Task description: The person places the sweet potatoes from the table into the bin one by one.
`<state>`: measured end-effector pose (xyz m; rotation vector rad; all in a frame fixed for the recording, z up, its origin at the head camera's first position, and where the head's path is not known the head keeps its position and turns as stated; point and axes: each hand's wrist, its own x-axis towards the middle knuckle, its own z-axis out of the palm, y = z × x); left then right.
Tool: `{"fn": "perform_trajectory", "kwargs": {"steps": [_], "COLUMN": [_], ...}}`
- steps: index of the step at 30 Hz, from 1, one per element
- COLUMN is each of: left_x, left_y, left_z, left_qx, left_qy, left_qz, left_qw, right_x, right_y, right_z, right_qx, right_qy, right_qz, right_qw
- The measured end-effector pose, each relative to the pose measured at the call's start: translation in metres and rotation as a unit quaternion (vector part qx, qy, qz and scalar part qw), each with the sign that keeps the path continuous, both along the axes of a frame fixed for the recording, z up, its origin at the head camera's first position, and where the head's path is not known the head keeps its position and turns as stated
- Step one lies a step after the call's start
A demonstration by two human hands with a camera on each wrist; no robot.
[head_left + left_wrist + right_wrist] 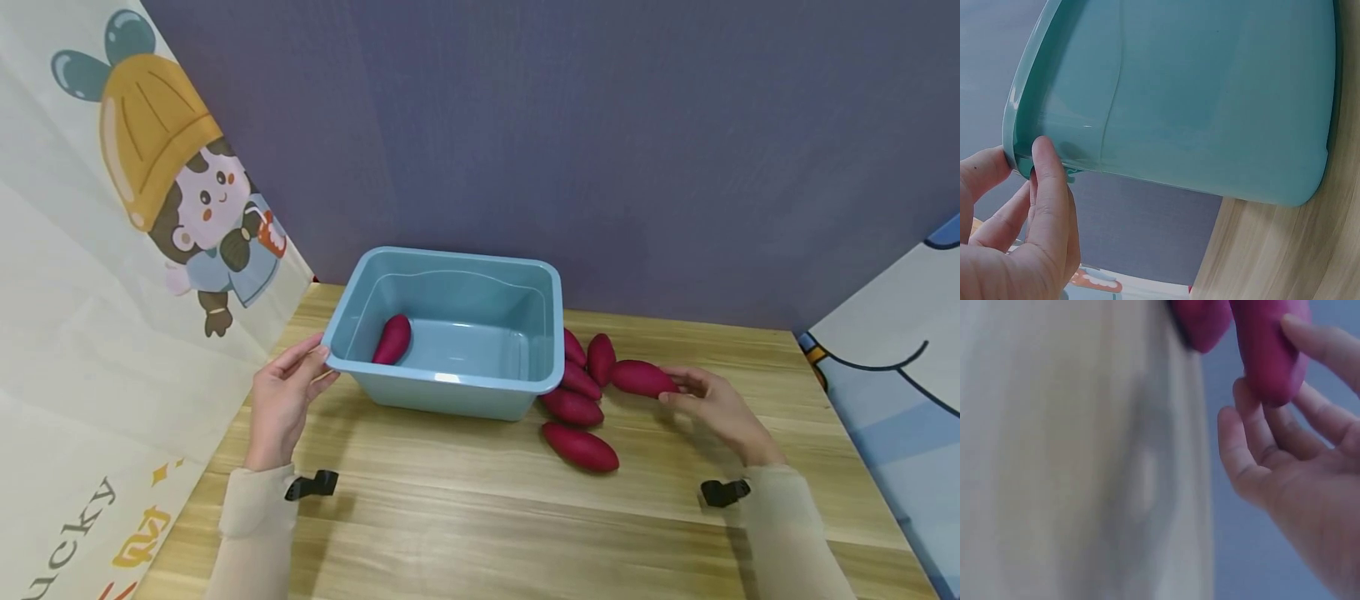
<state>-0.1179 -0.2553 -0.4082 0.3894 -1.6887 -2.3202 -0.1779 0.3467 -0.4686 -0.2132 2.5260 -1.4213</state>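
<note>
A light-blue plastic bin [442,400] stands toward the back of the table, with one dark-pink sweet potato [392,340] lying inside at its left end. My left hand [285,400] pinches the bin's front left corner at the rim, thumb on one side and fingers on the other, as the left wrist view shows. Right of the bin, my right hand [716,408] holds another sweet potato [643,378] by its right end, between thumb [1329,347] and fingers. In the head view its far tip meets an upright-lying sweet potato [601,359].
Several more sweet potatoes [573,407] lie close against the bin's right side, some partly hidden by it. One [581,447] lies nearer the front. The wooden table [465,517] ends at a dark blue-grey backdrop [600,150], with printed cloths [67,275] at both sides.
</note>
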Motion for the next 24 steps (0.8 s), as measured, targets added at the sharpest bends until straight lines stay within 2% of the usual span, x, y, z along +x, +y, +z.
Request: {"fn": "perform_trajectory", "kwargs": {"steps": [6, 14, 24], "left_x": [0.0, 0.0, 0.0], "left_y": [0.0, 0.0, -0.001], "left_z": [0.0, 0.0, 0.0], "left_qx": [0.0, 0.008, 0.002], "left_qy": [-0.006, -0.001, 0.001], "left_qz": [0.001, -0.001, 0.001], "left_qw": [1.0, 1.0, 1.0], "right_x": [-0.002, -0.012, -0.032], "right_y": [-0.014, -0.04, -0.092], "right_z": [0.031, 0.083, 0.146], "right_qx": [0.01, 0.019, 0.042], "right_qy": [0.016, 0.074, 0.1], "right_qz": [-0.005, 0.005, 0.006], "right_qw": [1.0, 0.997, 0.994]}}
